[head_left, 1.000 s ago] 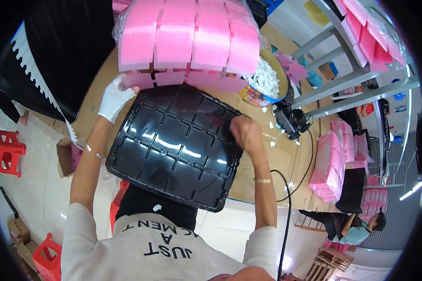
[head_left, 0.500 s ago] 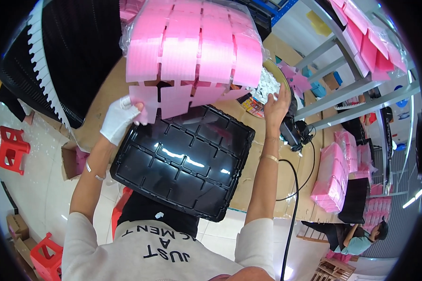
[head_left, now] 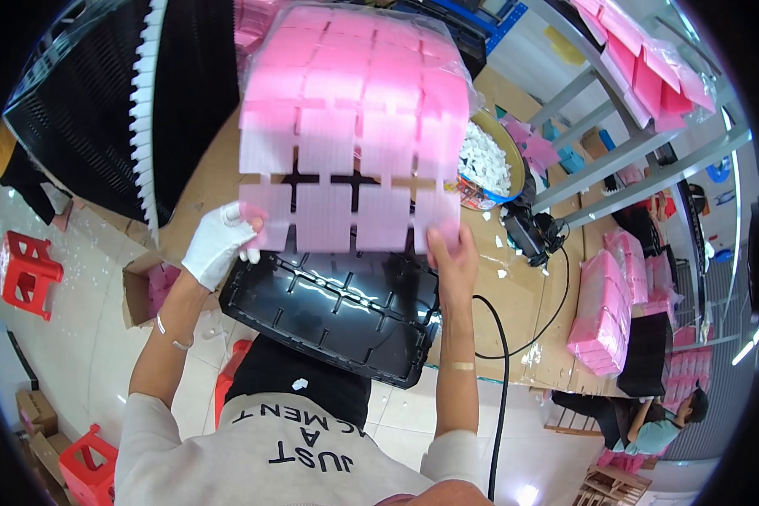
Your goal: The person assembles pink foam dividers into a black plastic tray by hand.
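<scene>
A pale pink slotted foam sheet (head_left: 325, 218) is stretched between my hands, its near edge over the far part of a black plastic tray (head_left: 333, 304). My left hand (head_left: 215, 243), in a white glove with bare fingertips, pinches the sheet's near left corner. At the near right corner, my bare right hand (head_left: 453, 263) grips it between thumb and fingers. Behind the sheet lies a thick stack of pink foam sheets (head_left: 358, 72) in clear plastic film. The tray has raised ribs dividing it into several compartments, and the sheet hides its far edge.
A round tub (head_left: 479, 197) of white scraps (head_left: 486, 160) stands right of the stack. Black piled trays (head_left: 76, 126) rise at left. A black cable (head_left: 504, 405) loops at right, near wrapped pink bundles (head_left: 600, 312). Red stools (head_left: 29, 274) stand on the floor. Another person (head_left: 649, 430) is far right.
My right hand has moved from the tub to the sheet's right corner and taken hold of it. The sheet has come nearer and spread out level, covering more of the tray.
</scene>
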A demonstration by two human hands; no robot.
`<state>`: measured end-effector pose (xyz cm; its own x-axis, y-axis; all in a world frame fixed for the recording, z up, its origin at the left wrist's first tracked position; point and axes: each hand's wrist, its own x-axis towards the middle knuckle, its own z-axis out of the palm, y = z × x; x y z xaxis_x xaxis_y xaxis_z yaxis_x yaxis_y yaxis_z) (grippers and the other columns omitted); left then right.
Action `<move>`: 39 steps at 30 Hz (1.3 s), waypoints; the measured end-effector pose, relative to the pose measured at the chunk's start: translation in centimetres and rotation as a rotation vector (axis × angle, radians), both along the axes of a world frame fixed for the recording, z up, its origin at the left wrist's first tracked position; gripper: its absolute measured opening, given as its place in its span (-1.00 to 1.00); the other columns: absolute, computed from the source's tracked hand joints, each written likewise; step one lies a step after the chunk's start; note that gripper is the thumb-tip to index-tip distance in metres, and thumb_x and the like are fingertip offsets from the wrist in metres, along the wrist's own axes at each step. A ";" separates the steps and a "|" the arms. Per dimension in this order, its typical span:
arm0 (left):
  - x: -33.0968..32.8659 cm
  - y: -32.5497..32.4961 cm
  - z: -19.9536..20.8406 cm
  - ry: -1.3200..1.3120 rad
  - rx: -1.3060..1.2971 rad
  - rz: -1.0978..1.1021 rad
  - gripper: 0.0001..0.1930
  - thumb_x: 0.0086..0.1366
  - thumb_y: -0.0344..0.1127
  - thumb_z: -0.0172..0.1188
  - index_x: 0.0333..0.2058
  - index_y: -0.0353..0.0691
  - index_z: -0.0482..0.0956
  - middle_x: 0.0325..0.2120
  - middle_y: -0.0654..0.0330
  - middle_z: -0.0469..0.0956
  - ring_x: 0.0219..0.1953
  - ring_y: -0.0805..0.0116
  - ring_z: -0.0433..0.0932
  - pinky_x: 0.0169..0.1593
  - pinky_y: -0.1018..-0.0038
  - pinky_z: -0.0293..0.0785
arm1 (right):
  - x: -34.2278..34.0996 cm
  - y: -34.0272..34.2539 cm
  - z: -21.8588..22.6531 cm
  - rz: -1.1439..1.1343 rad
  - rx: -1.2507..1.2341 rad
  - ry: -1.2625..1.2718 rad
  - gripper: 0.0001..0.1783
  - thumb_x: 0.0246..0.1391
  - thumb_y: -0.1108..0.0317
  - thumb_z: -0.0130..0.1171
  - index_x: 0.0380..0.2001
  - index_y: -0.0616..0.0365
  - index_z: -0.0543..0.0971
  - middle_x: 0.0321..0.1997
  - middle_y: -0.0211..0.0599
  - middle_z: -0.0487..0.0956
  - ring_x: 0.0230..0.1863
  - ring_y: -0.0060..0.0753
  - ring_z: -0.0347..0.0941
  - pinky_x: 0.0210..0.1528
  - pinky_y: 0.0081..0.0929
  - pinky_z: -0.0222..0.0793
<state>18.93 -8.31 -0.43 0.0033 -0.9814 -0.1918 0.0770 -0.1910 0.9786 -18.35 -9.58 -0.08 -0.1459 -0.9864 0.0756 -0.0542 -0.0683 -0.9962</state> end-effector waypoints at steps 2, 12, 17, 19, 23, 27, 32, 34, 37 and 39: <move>0.3 1.7 -0.6 0.043 0.053 -0.044 -0.81 0.39 -0.36 0.27 -0.08 -0.29 0.64 -0.49 0.30 0.61 -0.62 0.55 0.53 -0.52 0.64 0.35 | 0.7 4.7 -0.4 -0.077 0.017 -0.010 -0.51 0.23 0.33 0.36 0.14 0.14 0.40 -0.32 -0.43 0.58 -0.45 -0.71 0.39 -0.44 -0.71 0.30; 0.5 7.5 -1.0 -0.019 0.301 -0.222 -0.77 0.33 -0.42 0.27 -0.07 -0.35 0.62 -0.49 0.23 0.63 -0.59 0.47 0.60 -0.54 0.65 0.38 | 5.3 19.6 -2.3 -0.350 0.024 0.061 -0.24 0.28 0.40 0.27 0.46 0.10 0.17 -0.22 -0.35 0.61 -0.46 -0.69 0.38 -0.41 -0.71 0.36; 0.4 7.0 -3.3 0.045 0.325 -0.194 -0.63 0.36 -0.43 0.22 0.11 -0.39 0.51 -0.49 0.14 0.62 -0.61 0.44 0.58 -0.57 0.63 0.38 | 5.5 20.3 -3.8 -0.328 0.039 0.145 -0.51 0.35 0.35 0.22 0.28 0.23 0.43 0.04 -0.31 0.59 -0.43 -0.69 0.44 -0.37 -0.72 0.43; -0.1 6.7 -2.7 0.107 0.322 -0.155 -0.56 0.37 -0.47 0.18 0.20 -0.42 0.43 -0.47 0.11 0.62 -0.63 0.43 0.57 -0.60 0.63 0.37 | 5.4 20.6 -3.9 -0.310 0.068 0.147 -0.54 0.36 0.35 0.21 0.26 0.25 0.45 0.04 -0.32 0.59 -0.43 -0.69 0.45 -0.37 -0.71 0.44; -0.1 6.4 -1.9 0.053 0.301 -0.168 -0.54 0.37 -0.49 0.14 0.22 -0.45 0.40 -0.44 0.10 0.61 -0.63 0.43 0.57 -0.63 0.63 0.34 | 5.9 20.6 -3.9 -0.282 0.042 0.097 -0.60 0.39 0.35 0.17 0.20 0.31 0.50 -0.15 -0.30 0.62 -0.40 -0.65 0.53 -0.35 -0.66 0.50; -0.2 5.8 -1.9 0.061 0.276 -0.121 -0.53 0.36 -0.52 0.12 0.24 -0.45 0.39 -0.43 0.10 0.62 -0.63 0.43 0.57 -0.64 0.64 0.33 | 5.7 20.2 -4.3 -0.269 0.046 0.088 -0.60 0.40 0.33 0.16 0.20 0.31 0.50 -0.22 -0.30 0.62 -0.39 -0.63 0.56 -0.35 -0.65 0.51; 0.0 5.8 -2.6 0.019 0.247 -0.082 -0.48 0.35 -0.53 0.08 0.28 -0.46 0.34 -0.40 0.11 0.61 -0.64 0.42 0.58 -0.61 0.63 0.34 | 5.7 20.2 -3.6 -0.258 0.101 0.140 -0.58 0.40 0.31 0.16 0.21 0.30 0.49 -0.20 -0.26 0.63 -0.36 -0.61 0.57 -0.34 -0.64 0.52; 0.1 6.2 -2.1 -0.063 0.224 -0.140 -0.46 0.34 -0.52 0.09 0.29 -0.47 0.33 -0.37 0.10 0.63 -0.66 0.47 0.56 -0.61 0.62 0.34 | 5.5 20.5 -3.5 -0.250 0.136 0.156 -0.57 0.39 0.30 0.18 0.22 0.29 0.50 -0.15 -0.19 0.63 -0.30 -0.59 0.58 -0.33 -0.62 0.52; 0.0 7.1 -1.0 -0.275 0.197 -0.153 -0.41 0.31 -0.45 0.24 0.29 -0.45 0.35 -0.21 -0.02 0.64 -0.40 0.30 0.66 -0.30 0.42 0.57 | 5.1 20.8 -3.0 -0.268 -0.076 0.521 -0.52 0.33 0.28 0.24 0.25 0.22 0.49 0.08 0.02 0.56 -0.16 -0.45 0.57 -0.30 -0.53 0.53; -0.2 7.8 -0.9 -0.718 -0.099 -0.071 -0.40 0.29 -0.41 0.28 0.27 -0.43 0.37 -0.08 -0.08 0.60 -0.21 0.17 0.64 -0.12 0.33 0.55 | 5.4 21.2 -0.7 -0.240 0.065 0.823 -0.44 0.29 0.20 0.28 0.27 0.21 0.48 0.34 0.12 0.40 0.06 -0.25 0.50 0.01 -0.37 0.51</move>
